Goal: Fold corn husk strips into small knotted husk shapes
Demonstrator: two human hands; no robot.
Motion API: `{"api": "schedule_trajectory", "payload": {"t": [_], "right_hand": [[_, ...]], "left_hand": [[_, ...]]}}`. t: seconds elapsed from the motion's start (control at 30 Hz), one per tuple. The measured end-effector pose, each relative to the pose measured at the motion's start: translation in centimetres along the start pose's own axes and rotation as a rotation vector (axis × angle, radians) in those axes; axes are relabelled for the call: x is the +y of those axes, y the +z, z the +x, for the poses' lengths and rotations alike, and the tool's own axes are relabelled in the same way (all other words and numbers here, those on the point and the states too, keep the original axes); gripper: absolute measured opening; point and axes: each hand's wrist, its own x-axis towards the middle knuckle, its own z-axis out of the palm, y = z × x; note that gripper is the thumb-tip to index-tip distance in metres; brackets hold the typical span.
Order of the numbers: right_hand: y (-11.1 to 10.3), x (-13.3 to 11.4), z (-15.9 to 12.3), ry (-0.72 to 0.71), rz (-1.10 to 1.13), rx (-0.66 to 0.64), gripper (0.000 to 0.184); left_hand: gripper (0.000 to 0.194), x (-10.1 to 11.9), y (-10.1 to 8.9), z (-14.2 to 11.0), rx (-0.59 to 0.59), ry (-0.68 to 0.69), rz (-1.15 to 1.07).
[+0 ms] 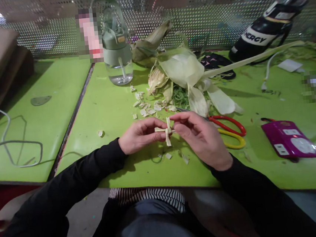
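My left hand (pixel 140 135) and my right hand (pixel 200 136) meet above the green table (pixel 112 108), both pinching a small cross-shaped knot of pale corn husk strip (pixel 167 131). The left fingers grip its left end, the right fingers its right end. Short husk ends stick up and down from the knot. Both arms wear black sleeves.
Behind the hands lies a pile of corn husks (pixel 182 69) with cut scraps (pixel 146 108). Red-and-yellow scissors (pixel 230 132) lie to the right, then a magenta power strip (pixel 290 139). A water bottle (pixel 116 44) stands at the back, a black shoe (pixel 267 29) far right, a cable (pixel 12 142) left.
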Motion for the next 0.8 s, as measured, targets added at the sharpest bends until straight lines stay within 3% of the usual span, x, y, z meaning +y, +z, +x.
{"api": "schedule_trajectory", "payload": {"t": [0.27,0.37,0.63,0.8], "right_hand": [[0.0,-0.9,0.2,0.142,0.165,-0.031,0.01],[0.1,-1.2,0.1,0.142,0.183,-0.061,0.01],[0.9,-0.9,-0.6,0.247,0.301,-0.073,0.013],[1.1,-0.4,-0.2,0.228,0.261,-0.116,0.012]], "left_hand": [[0.035,1.3,0.6,-0.8,-0.028,0.016,0.314],[0.035,1.8,1.2,-0.8,-0.023,0.004,0.27],[0.029,1.2,2.3,-1.2,0.007,-0.189,0.072],[0.03,0.9,2.4,-1.2,-0.005,-0.235,0.017]]}}
